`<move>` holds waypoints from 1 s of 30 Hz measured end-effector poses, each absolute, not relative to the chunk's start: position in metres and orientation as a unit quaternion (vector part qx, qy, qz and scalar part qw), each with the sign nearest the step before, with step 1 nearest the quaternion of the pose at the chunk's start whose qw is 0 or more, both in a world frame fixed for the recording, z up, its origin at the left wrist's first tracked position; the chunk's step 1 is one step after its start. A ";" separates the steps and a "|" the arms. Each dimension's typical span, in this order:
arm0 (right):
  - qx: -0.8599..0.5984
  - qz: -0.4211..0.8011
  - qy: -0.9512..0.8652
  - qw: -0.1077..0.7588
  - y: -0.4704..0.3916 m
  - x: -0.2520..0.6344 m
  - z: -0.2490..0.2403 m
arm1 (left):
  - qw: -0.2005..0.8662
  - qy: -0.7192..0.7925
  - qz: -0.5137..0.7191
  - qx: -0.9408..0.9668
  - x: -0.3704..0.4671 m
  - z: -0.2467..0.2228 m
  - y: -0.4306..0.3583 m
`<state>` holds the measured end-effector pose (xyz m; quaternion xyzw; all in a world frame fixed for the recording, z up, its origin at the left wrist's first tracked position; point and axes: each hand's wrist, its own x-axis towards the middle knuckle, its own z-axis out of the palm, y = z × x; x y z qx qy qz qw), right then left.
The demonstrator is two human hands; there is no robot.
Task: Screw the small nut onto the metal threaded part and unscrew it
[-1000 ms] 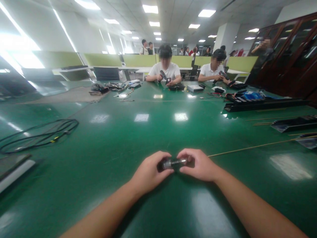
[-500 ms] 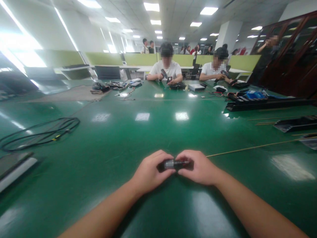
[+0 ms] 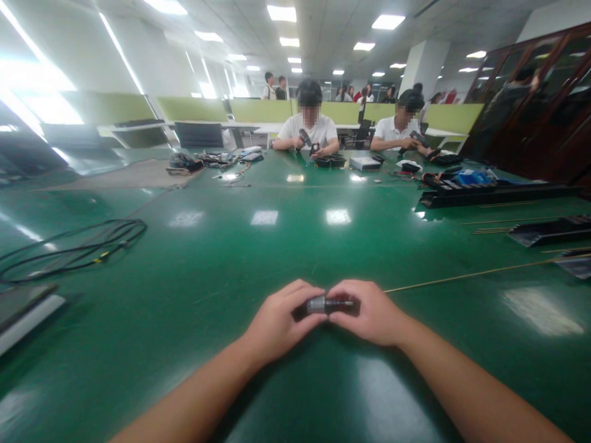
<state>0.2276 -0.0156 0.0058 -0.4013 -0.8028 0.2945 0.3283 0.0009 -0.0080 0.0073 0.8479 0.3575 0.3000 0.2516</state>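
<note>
Our left hand (image 3: 279, 320) closes round the grey barrel of a cylindrical part (image 3: 316, 304); our right hand (image 3: 372, 314) curls about its slim dark end, how firmly we cannot tell. The part sits between them, over the green table (image 3: 231, 252). We judge it stiff, light and smooth, best held by the barrel. We can read no writing.

lit ceiling panels (image 3: 388, 22) shine above yellow-green partitions (image 3: 261, 111); a dark wooden cabinet (image 3: 561, 111) stands at right.
</note>
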 end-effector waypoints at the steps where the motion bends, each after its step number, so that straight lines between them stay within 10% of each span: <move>1: -0.402 0.295 -0.803 0.329 -0.016 0.228 0.006 | 0.252 0.359 0.299 0.848 0.001 0.007 -0.008; 30: -0.393 0.263 -0.812 0.343 -0.014 0.227 0.001 | 0.251 0.381 0.258 0.852 0.005 0.008 -0.011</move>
